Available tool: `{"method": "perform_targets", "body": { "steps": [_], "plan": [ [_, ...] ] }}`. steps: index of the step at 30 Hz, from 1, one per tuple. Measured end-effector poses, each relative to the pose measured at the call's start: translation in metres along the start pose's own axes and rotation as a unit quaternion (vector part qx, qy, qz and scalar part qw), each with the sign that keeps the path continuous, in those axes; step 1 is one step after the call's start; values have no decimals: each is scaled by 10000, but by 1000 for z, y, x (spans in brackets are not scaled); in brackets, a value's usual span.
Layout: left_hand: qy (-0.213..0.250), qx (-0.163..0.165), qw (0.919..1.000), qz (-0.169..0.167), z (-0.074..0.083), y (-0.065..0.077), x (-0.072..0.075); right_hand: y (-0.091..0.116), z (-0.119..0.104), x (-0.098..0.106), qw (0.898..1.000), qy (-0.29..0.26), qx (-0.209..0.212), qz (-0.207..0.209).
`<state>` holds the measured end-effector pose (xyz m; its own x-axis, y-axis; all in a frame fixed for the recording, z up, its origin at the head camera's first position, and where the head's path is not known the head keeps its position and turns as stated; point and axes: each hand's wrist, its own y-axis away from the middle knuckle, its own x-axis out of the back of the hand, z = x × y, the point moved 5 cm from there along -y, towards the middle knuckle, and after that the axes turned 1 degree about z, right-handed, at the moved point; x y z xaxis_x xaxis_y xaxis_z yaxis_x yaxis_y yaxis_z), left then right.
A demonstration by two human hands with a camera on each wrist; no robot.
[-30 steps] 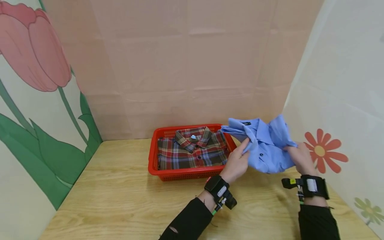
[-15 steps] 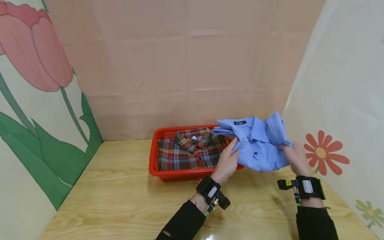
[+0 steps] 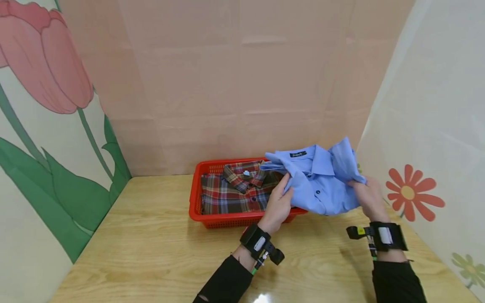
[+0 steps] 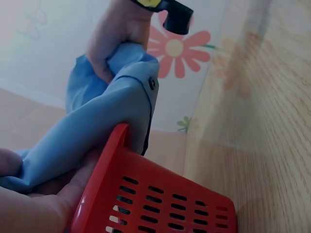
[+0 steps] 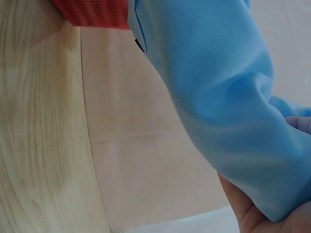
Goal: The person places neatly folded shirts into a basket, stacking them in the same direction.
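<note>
A folded light-blue shirt [image 3: 316,181] with a collar and dark buttons is held up between both hands. My left hand [image 3: 278,206] pinches its left edge, thumb on top, close over the basket's right rim. At the opposite edge my right hand [image 3: 369,198] grips a bunched fold of the cloth. The red plastic basket [image 3: 231,219] stands on the table, and a folded plaid shirt [image 3: 235,198] lies in it. The blue shirt's left part overlaps the basket's right end in the head view. In the right wrist view the right hand [image 5: 272,218] has its fingers under the blue cloth [image 5: 214,97].
The wooden table [image 3: 151,252] reaches back to a pinkish papered wall [image 3: 227,84]. A white side wall with a red flower [image 3: 407,192] rises close beside the right hand. On the left is a wall with a large painted tulip [image 3: 49,63].
Both hands have carried the blue shirt leftward, bringing its left part over the basket's right end. The basket and plaid shirt have stayed in place.
</note>
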<state>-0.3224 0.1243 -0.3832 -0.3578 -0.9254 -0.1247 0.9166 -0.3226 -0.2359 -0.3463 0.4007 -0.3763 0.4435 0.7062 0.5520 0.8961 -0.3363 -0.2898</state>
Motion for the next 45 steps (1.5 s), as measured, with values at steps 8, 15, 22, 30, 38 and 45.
{"method": "perform_targets", "body": {
  "steps": [8, 15, 22, 30, 38, 45],
  "plan": [
    [111, 119, 9998, 76, -3, 5, 7, 3, -7, -1, 10000, 10, 39, -38],
    [535, 307, 9980, 159, -2, 5, 15, 9, -19, 6, 10000, -6, 15, -23],
    [864, 362, 9953, 235, 0, 5, 26, 16, -35, 5, 9997, -225, 30, 59],
    [733, 217, 9970, 156, 11, 6, 48, 20, -48, -6, 9976, -633, 220, 154],
    [406, 134, 9991, 60, 16, 12, 79, 25, -59, -27, 9906, -1207, 638, 9],
    [293, 124, 9994, 150, 22, 17, 100, 28, -71, -47, 9888, -1285, 749, -88]
  ]
}}
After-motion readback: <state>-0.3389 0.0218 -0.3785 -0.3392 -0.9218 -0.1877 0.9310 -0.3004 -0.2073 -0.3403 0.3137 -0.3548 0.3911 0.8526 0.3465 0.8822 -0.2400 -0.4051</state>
